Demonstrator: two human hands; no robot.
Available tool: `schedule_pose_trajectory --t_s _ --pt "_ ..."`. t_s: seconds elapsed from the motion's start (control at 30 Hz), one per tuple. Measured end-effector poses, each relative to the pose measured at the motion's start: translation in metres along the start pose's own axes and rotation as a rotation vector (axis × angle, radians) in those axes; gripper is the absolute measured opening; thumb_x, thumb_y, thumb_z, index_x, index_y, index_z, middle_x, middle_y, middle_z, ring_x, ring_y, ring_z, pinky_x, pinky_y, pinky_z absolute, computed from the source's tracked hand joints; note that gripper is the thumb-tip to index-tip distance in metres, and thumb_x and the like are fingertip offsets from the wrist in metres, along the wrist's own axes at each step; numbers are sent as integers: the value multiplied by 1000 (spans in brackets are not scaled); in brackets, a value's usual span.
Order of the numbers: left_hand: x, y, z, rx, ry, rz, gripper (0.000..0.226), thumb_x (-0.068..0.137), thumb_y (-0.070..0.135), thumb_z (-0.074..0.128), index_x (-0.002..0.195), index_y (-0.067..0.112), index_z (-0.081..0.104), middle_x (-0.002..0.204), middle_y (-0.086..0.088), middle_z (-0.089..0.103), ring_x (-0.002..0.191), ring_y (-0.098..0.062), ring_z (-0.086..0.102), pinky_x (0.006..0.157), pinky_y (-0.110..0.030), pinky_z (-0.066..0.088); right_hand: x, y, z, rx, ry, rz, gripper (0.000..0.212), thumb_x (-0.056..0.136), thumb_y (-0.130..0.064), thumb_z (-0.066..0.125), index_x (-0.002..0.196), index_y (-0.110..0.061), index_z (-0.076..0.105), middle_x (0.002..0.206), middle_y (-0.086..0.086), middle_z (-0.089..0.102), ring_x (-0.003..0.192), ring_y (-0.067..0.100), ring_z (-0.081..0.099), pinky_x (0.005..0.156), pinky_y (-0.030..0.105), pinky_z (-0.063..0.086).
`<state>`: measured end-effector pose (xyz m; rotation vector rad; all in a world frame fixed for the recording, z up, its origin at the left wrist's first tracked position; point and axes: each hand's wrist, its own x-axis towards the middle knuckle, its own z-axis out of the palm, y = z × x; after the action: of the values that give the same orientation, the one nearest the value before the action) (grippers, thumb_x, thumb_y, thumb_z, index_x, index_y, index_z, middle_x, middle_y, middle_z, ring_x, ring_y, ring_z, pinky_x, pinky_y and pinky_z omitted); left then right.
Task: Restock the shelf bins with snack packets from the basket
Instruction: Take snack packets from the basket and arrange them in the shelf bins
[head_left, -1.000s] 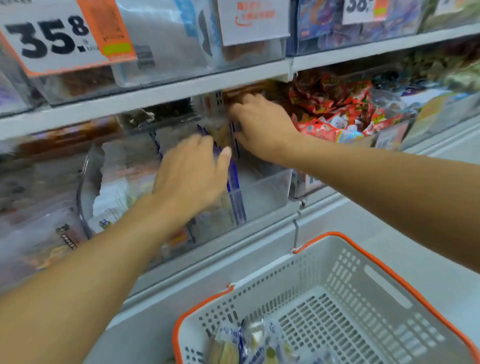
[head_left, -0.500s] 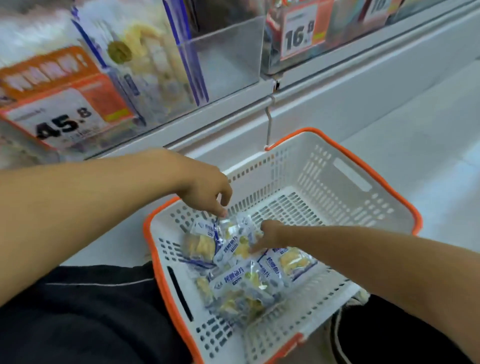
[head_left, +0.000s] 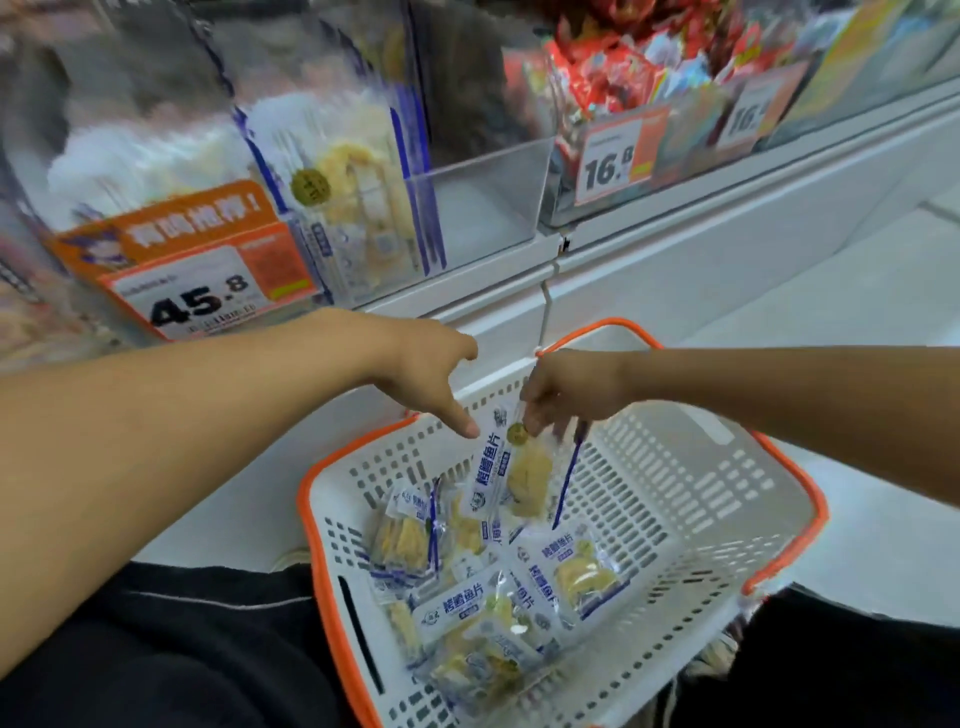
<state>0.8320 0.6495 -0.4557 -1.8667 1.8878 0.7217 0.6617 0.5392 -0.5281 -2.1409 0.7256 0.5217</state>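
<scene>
Head view: the right hand (head_left: 571, 395) pinches a snack packet (head_left: 519, 475) by its top, above the basket (head_left: 727, 519). Left hand (head_left: 431, 374), fingers loosely spread, touches its edge. Best lift it clear toward the shelf bin (head_left: 483, 197) at 12 o'clock, holding it flat.

Retail shop, snack aisle: clear shelf bins (head_left: 483, 197) stocked with packets, orange price tags (head_left: 208, 291) reading 45.8 and 16.8, white shopping basket (head_left: 675, 519) with orange rim.

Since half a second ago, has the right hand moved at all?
Yes. The right hand has risen from the pile in the white plastic basket with orange rim towards its far rim, lifting a clear blue-striped snack packet.
</scene>
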Motion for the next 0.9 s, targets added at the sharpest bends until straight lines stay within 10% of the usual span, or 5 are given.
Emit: schedule_pose_trajectory --t_s 0.13,0.23,0.43,0.57,0.9 --pt "-13 9 -22 -638 334 159 25 73 34 86 81 17 69 71 2 71 67 -18 66 62 -27 54 -80 -58 -85 113 380 -267 9 99 -9 58 96 -3 64 85 5 69 80 26 73 57 44 62" --pt "-26 16 -43 -777 699 156 27 76 27 84 60 16 65 53 1 66 46 -6 57 48 -20 43 -111 -81 -120 37 600 -441 9 87 -7 74 91 -10 66 83 6 69 72 14 71 52 31 59" --pt "-62 8 -82 -313 1536 29 42 88 42 69 124 21 62 112 4 68 98 -9 58 80 -21 44 -109 -107 -162 -136 1113 -639 17 80 -18 82 84 -4 72 80 4 72 71 11 68 63 29 56" --pt "-68 -14 -85 31 1267 -419 71 96 57 26 149 11 34 150 -9 41 139 -27 36 110 -42 31 -77 -120 -175 -305 1274 -630 18 83 -30 73 87 -14 68 83 1 71 78 23 66 70 40 52" --pt "-58 -19 -84 308 927 -578 41 106 35 21 127 12 46 129 -10 55 114 -28 55 77 -36 40 31 -171 -211 -944 1063 -93 23 92 -11 61 115 -12 65 114 11 67 103 34 63 74 35 46"
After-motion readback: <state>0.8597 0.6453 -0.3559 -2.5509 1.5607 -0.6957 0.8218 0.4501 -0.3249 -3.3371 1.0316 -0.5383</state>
